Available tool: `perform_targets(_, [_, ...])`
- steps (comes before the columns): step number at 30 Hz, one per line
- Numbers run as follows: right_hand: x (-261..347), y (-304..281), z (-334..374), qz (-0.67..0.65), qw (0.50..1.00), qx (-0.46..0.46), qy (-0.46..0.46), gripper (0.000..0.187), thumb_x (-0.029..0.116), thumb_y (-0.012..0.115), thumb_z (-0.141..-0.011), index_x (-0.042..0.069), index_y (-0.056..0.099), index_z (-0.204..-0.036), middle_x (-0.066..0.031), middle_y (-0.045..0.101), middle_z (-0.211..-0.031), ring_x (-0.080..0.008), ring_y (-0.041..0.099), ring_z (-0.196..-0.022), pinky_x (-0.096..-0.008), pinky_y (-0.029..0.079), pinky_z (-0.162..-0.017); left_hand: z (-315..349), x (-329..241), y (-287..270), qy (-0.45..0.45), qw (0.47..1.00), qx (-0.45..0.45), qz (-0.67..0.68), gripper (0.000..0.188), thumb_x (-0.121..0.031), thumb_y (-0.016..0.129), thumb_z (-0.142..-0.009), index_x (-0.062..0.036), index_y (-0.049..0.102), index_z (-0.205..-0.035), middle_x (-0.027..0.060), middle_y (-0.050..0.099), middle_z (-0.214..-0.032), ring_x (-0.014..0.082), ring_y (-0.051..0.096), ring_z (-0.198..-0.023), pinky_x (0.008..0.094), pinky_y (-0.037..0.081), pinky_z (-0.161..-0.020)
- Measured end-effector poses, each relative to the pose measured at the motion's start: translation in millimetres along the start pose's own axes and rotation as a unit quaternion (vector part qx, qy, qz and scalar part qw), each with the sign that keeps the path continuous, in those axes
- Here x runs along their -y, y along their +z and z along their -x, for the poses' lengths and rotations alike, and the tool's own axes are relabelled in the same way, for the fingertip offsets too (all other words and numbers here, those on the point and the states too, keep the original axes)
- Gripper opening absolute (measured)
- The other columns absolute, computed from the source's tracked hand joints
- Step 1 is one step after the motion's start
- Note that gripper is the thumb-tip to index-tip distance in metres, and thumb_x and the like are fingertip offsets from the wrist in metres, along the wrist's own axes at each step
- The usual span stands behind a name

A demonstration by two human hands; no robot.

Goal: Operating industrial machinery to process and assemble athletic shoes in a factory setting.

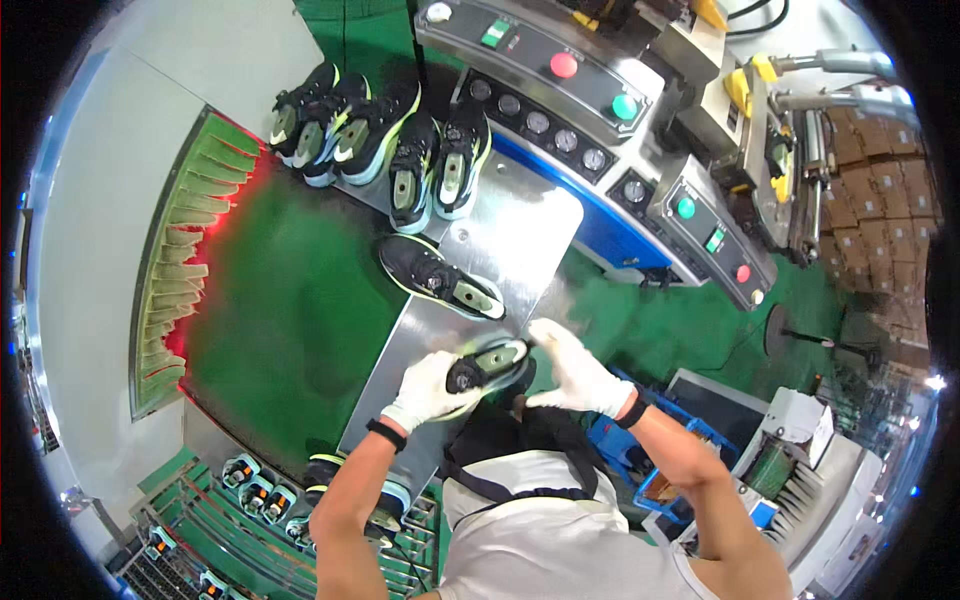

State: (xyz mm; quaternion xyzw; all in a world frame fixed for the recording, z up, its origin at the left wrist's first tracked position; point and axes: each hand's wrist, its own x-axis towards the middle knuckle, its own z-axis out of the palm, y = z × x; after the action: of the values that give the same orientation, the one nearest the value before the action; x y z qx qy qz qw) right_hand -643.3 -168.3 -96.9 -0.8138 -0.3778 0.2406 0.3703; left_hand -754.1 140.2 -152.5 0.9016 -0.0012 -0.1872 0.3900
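Observation:
My left hand (pixel 424 390), in a white glove, is closed around a black sneaker (pixel 466 376) with a pale sole. The sneaker's outline is a little blurred, and a grey-green shoe last fills its opening. Just right of its heel end, my right hand (pixel 580 378), gloved too, is open with thumb and fingers apart. Any contact between it and the sneaker is hard to make out. Beyond my hands, another black sneaker (pixel 425 268) with yellow-green trim lies across the metal table (pixel 510 215). Several similar sneakers (pixel 462 160) stand at the table's far end, lasts showing in their openings.
A machine with a button panel (pixel 550 70) and gauges stands ahead to the right. At left, a pale cabinet has a strip-curtained opening (pixel 190 260) with red light at its edge. Lower left, a wire rack (pixel 270 540) carries shoes. Blue crates (pixel 625 450) sit at right.

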Motion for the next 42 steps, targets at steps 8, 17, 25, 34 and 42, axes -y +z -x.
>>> perform_targets(8, [67,-57,-81,-0.050,0.988,0.145,-0.011,0.065,0.043,0.086,-0.084,0.001,0.064,-0.128,-0.0247,0.073,-0.091,-0.0471,0.074,-0.090,-0.0496,0.061,-0.081,-37,-127,-157,0.118,0.976,0.156,-0.095,0.063,-0.052,0.090,-0.079,-0.0083,0.073,-0.122,0.0145,0.075,-0.111,0.0362,0.073,-0.106,0.0452,0.060,-0.090])
perform_targets(17, [32,-259,-67,-0.564,0.790,-0.073,0.229,0.023,0.025,0.088,-0.093,0.009,0.077,-0.104,0.0068,0.063,-0.083,-0.0018,0.050,-0.068,-0.0227,0.040,-0.059,-174,-261,-216,0.215,0.890,-0.373,0.151,0.050,-0.020,0.059,-0.113,0.0086,0.048,-0.152,0.0221,0.061,-0.150,0.0325,0.062,-0.138,0.0469,0.047,-0.122])
perform_targets(25, [13,-338,-92,-0.587,0.769,-0.203,0.152,0.023,0.019,0.087,-0.093,0.010,0.074,-0.110,0.0071,0.065,-0.087,-0.0014,0.055,-0.073,-0.0222,0.043,-0.063,-233,-312,-99,0.059,0.911,-0.187,0.362,0.086,-0.014,0.064,-0.098,0.0075,0.022,-0.169,0.0166,0.058,-0.147,0.0207,0.061,-0.124,0.0346,0.051,-0.106])
perform_targets(34, [28,-306,-106,-0.533,0.802,-0.193,0.189,0.028,0.015,0.083,-0.095,0.005,0.072,-0.119,0.0005,0.067,-0.092,-0.0046,0.061,-0.084,-0.0255,0.051,-0.069,-215,-283,-100,0.070,0.906,-0.219,0.354,0.075,-0.007,0.063,-0.100,0.0068,0.032,-0.167,0.0169,0.061,-0.147,0.0227,0.063,-0.129,0.0376,0.051,-0.111])
perform_targets(42, [32,-295,-60,-0.637,0.728,-0.166,0.190,0.047,0.013,0.086,-0.094,0.007,0.069,-0.137,0.0043,0.070,-0.106,-0.0031,0.061,-0.083,-0.0238,0.049,-0.070,-173,-299,-118,0.153,0.928,-0.169,0.295,0.112,-0.030,0.089,-0.083,0.0087,0.025,-0.167,0.0219,0.048,-0.156,0.0324,0.050,-0.144,0.0441,0.041,-0.121])
